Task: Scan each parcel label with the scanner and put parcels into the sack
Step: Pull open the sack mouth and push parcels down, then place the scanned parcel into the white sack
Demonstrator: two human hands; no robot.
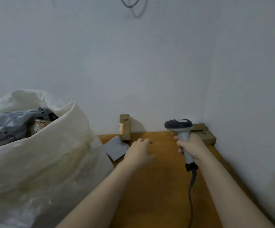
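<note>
Head camera looks down on a wooden tabletop [158, 186] set into a corner of pale wall. The right hand [191, 148] has its fingers wrapped round the handle of the scanner [179, 127], whose head is raised toward the far edge. The cord [191, 191] trails down toward the near edge. The left hand [139, 151] holds nothing; its fingers are loosely spread and it hovers near the far left corner.

Three parcels wait on the tabletop. The grey parcel [116, 149] lies flat at the left edge, just beside the left hand. The tall brown box [125, 127] stands on end against the wall at the far edge, close behind it. The flat brown box [202, 133] sits in the far right corner, partly hidden by the scanner. The sack [51, 153] stands off the left edge, mouth open, with grey bags and a carton inside.

The likeliest slip is a careless reach. The tall brown box looks easy to knock over on its narrow end, and the grey parcel could be nudged off the left edge, missing the sack. No label shows on the grey parcel, so it may need turning before a scan will read. The cord could snag the right forearm on a long reach. The sack's bulging side crowds the left edge and hides part of it
</note>
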